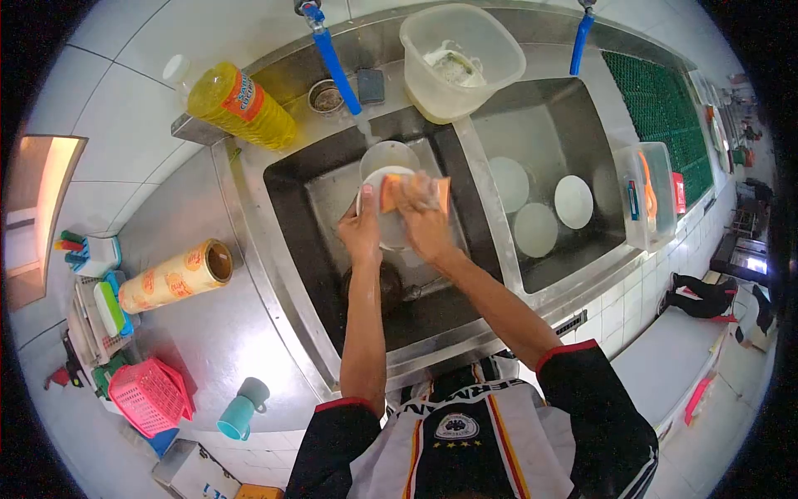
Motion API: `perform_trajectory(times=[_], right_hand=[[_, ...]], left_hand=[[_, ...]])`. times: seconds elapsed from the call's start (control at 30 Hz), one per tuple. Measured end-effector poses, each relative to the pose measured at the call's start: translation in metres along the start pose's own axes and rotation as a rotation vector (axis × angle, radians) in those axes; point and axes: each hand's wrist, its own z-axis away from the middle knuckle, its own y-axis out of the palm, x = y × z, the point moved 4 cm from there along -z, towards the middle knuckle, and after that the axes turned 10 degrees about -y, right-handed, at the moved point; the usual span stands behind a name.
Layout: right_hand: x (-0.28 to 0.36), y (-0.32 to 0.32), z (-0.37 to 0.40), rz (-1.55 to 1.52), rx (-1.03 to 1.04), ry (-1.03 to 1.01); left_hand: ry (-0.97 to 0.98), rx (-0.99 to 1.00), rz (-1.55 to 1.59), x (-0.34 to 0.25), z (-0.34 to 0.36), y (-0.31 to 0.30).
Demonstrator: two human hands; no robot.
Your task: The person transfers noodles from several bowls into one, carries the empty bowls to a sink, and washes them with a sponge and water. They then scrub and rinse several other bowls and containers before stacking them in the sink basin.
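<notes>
Over the left sink basin (287, 187), my left hand (360, 233) grips a white dish (391, 226) by its left side, thumb on top. My right hand (422, 220), slightly blurred, presses an orange sponge or cloth (443, 196) against that dish. Another pale round dish (388, 153) shows just beyond it, under the water running from a blue-hosed tap (335, 71). Below my wrists, a dark round item (391, 287) sits in the basin, partly covered by my left forearm.
The right basin (573, 108) holds several white dishes (573, 202). Behind stand a plastic tub (424, 83) with suds and a yellow soap bottle (241, 104). A wrap roll (179, 276), pink baskets (150, 397) and a turquoise mug (236, 418) occupy the left counter.
</notes>
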Motion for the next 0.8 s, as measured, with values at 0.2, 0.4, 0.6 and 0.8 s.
perform_trajectory(times=[0.2,0.4,0.6,0.8], right_hand=[[0.029,-0.015,0.006,-0.508,0.182,-0.104],[-0.004,-0.047,-0.008,-0.119,0.173,-0.273],[0.029,-0.013,-0.011,-0.191,0.298,-0.194],[0.029,-0.024,-0.022,-0.424,0.297,-0.197]], left_hand=[[-0.235,0.077,0.159,0.007,-0.006,0.002],[-0.212,0.083,0.344,0.026,0.011,0.013],[-0.227,0.254,0.188,0.002,0.01,0.018],[-0.185,0.38,0.264,0.007,-0.001,0.009]])
